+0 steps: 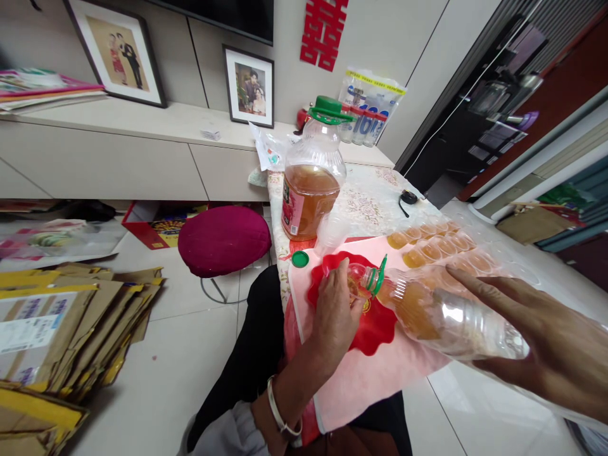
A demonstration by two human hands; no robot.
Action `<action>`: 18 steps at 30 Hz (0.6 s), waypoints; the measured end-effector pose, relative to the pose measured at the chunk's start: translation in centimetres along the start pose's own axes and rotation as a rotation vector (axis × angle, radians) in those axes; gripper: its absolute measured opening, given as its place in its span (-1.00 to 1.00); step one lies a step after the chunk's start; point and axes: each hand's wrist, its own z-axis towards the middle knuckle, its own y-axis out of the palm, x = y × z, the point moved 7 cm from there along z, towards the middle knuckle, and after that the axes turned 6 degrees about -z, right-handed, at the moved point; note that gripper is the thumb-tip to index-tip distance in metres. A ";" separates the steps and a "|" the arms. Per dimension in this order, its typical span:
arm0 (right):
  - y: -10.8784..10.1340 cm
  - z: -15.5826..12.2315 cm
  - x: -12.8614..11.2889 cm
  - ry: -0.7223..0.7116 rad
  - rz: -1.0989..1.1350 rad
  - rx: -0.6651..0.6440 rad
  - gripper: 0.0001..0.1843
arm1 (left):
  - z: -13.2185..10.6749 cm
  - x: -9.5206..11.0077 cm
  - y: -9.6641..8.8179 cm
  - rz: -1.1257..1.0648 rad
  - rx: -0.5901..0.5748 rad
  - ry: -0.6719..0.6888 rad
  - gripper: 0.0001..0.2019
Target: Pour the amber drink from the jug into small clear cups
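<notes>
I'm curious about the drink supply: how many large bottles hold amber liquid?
2: an upright bottle stands on the table, and a tilted bottle is in the right hand. No others seem hidden.

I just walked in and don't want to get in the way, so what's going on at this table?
A person's right hand tilts a clear bottle of amber liquid, its mouth at a small clear cup in the left hand, over a red tray. Cups of similar liquid stand in rows nearby. A larger jug, partly full, stands behind.
</notes>
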 end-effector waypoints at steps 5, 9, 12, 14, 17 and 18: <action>0.0 0.1 0.0 -0.007 0.003 -0.002 -0.04 | 0.0 -0.1 0.0 0.002 0.004 0.005 -0.28; 0.4 -0.2 0.2 0.015 0.012 -0.017 -0.02 | 0.1 -0.1 0.0 0.002 0.004 0.007 -0.28; 0.4 -0.3 0.1 0.010 0.011 -0.015 -0.02 | 0.1 -0.1 0.1 0.004 0.002 0.003 -0.28; 0.4 -0.2 0.1 0.011 0.010 -0.012 -0.01 | 0.1 0.0 0.1 0.004 0.000 0.000 -0.27; 0.2 0.0 0.0 -0.005 0.015 -0.016 -0.03 | 0.0 0.0 0.1 0.003 -0.001 0.000 -0.28; 0.1 0.1 -0.1 -0.013 0.014 -0.013 -0.04 | 0.0 0.0 0.1 0.004 0.000 0.000 -0.28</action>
